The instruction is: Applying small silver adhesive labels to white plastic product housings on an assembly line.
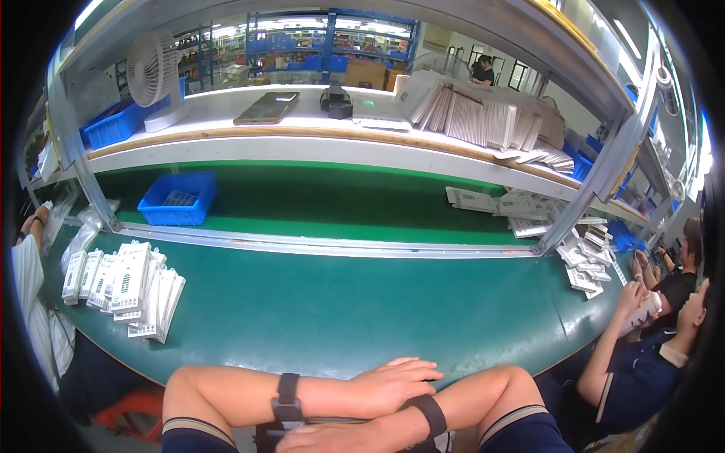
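My forearms cross at the near edge of the green table [355, 317], each with a dark wrist strap. My left hand [396, 385] lies on the table's edge with its fingers stretched out, holding nothing. Under it, my right hand [332, 438] rests flat near the left forearm; the lower edge of the picture cuts off part of it. At the left of the table stands a cluster of slim white packages with hanging tabs [130, 279], well apart from both hands. More white packages [585, 260] lie in a loose pile at the far right.
A blue bin [180, 200] with some packages in it stands under the shelf [302, 134]. The shelf bears a white fan [151, 72], a flat dark device [266, 108] and stacked white card sleeves [476, 117]. Co-workers sit at the right; another person's arm shows at the left.
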Demonstrator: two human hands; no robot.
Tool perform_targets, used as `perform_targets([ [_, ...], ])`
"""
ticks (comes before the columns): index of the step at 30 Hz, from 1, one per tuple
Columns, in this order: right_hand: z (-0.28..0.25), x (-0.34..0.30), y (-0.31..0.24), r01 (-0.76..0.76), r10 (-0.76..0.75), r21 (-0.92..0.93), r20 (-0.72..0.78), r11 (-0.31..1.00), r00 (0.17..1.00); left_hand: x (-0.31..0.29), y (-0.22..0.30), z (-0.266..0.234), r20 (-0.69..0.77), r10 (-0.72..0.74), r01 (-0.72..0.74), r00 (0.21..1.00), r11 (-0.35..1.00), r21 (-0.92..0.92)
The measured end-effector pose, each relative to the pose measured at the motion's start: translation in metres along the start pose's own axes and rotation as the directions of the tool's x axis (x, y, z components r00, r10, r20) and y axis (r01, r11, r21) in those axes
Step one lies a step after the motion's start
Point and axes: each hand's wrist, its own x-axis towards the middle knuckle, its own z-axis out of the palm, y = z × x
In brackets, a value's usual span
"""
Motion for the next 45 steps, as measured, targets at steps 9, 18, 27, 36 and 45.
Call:
perform_targets([
  [9, -0.016, 0.0, 0.023, -0.197, 0.188, -0.088, -0.105, 0.976, 0.977, -0.035, -0.024, -0.043, 0.075, 0.065, -0.052, 0.995, 0.985, -0.165],
  [18, -0.047, -0.002, 0.034, -0.243, 0.244, 0.063, -0.004, 0.968, 0.97, -0.037, -0.039, -0.06, 0.045, 0.078, -0.067, 0.996, 0.973, -0.22],
  [27, -0.072, -0.035, 0.098, -0.435, 0.437, 0.389, 0.091, 0.812, 0.895, -0.042, -0.055, -0.107, 0.189, -0.242, 0.278, 0.952, 0.418, -0.865],
  [36, -0.13, -0.065, 0.115, -0.569, 0.47, 0.712, 0.369, 0.411, 0.802, -0.042, -0.039, -0.116, 0.108, -0.414, 0.28, 0.904, 0.381, -0.881],
  [45, -0.149, -0.063, 0.114, -0.651, 0.75, 0.374, -0.371, 0.66, 0.547, -0.053, -0.09, -0.145, -0.215, -0.444, 0.012, 0.87, 0.455, -0.89],
])
